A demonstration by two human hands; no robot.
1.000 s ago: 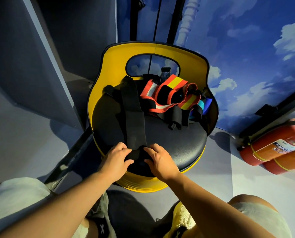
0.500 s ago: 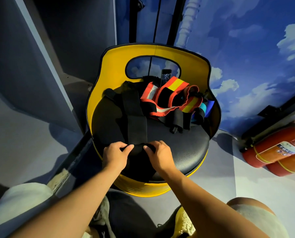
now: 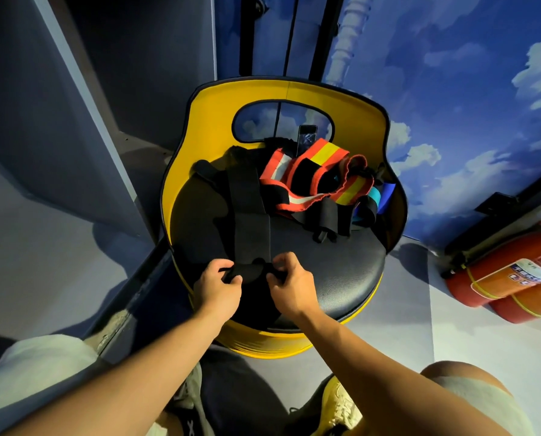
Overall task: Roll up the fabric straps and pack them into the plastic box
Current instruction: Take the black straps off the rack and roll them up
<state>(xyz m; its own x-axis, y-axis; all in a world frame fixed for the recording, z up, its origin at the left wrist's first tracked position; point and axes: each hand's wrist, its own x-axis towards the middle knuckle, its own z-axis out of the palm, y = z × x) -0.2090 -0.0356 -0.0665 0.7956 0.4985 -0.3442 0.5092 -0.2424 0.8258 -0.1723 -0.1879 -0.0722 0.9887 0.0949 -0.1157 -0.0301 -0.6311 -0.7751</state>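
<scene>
left hand (image 3: 218, 286) grip + right hand (image 3: 289, 286) grip: each pinching the black strap (image 3: 250, 215) near end | apparently rolled between them

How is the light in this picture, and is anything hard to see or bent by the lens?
Head view: dim light; the black strap nearly merges with the dark seat, so the roll under the left hand and right hand is hard to read. A soft sheen marks the seat's right side. The wide lens bends the wall edges; focus is sharp.

Themed indoor venue, sky-mural wall (image 3: 451, 89), fire extinguishers (image 3: 508, 278)
</scene>
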